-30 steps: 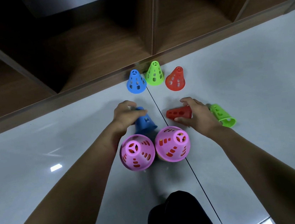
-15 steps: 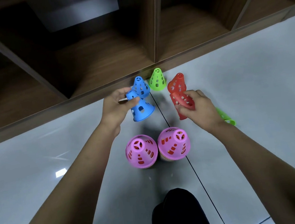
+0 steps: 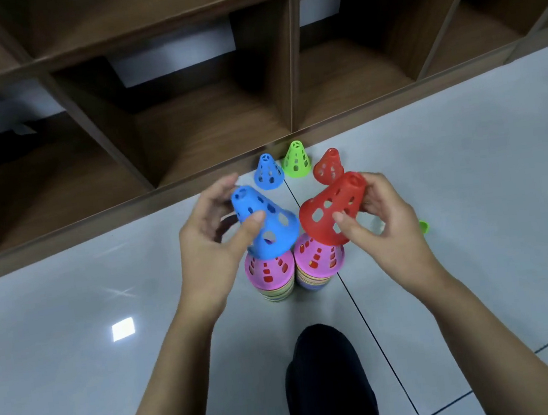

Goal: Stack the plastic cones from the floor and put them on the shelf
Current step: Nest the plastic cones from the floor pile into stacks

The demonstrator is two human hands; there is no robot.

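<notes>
left hand [image 3: 215, 245]: fingers and thumb curled round a blue cone [image 3: 264, 222], gripped on its upper wall. right hand [image 3: 382, 228]: fingers curled round a red cone [image 3: 335, 210], thumb on its side and the rest near its tip. change noted: a second ago both hands were low at the floor [image 3: 74, 335], taking up these two cones, the red one lying on its side; both cones are now lifted and brought back toward the person. the blue cone hangs tilted, its rim over the pink top of the left stack [image 3: 268, 273]; the red cone hangs tilted over the right stack [image 3: 320, 260]. whether either rim touches its stack cannot be told. judgement: pickup is done and seating is the step in hand; each cone needs levelling before it will drop over the one below. outstanding on the floor near the shelf [image 3: 214, 128]: a far blue cone [image 3: 268, 173], a green cone [image 3: 296, 159] and a far red cone [image 3: 328, 166], all upright, and a second green cone [image 3: 424, 226] mostly hidden behind the right hand. no cone is on the shelf; the task is well short of complete.
</notes>
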